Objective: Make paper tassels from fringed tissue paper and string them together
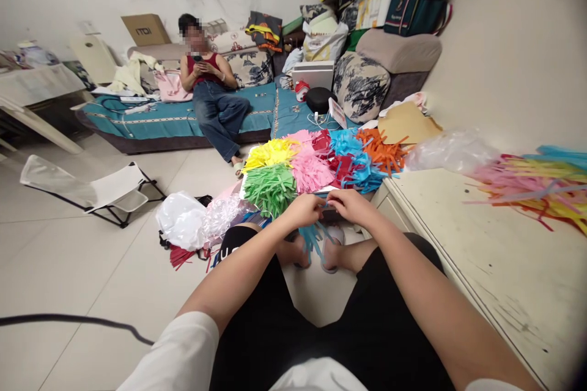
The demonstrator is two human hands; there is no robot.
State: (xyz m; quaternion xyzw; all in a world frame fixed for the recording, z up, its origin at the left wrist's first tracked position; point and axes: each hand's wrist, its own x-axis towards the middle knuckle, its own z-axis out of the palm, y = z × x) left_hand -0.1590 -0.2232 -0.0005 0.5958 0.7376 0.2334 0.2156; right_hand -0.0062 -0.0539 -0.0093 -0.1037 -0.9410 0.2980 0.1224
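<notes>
Over our black shorts (266, 330), our left hand (306, 210) and right hand (347, 204) nearly meet, fingers narrowed and pinching the top of a blue tassel (312, 241), which hangs above our feet, between our knees. To our right stands the cream bench (499, 275), with loose coloured strips (536, 186) on it. Just beyond our hands we see green tassels (269, 186), then pink tassels (312, 171), with yellow tassels (270, 154) and orange tassels (384, 151) on either side. Farther off, a person (208, 70) sits on the blue-covered sofa (156, 119), holding a phone-like object (197, 58).
</notes>
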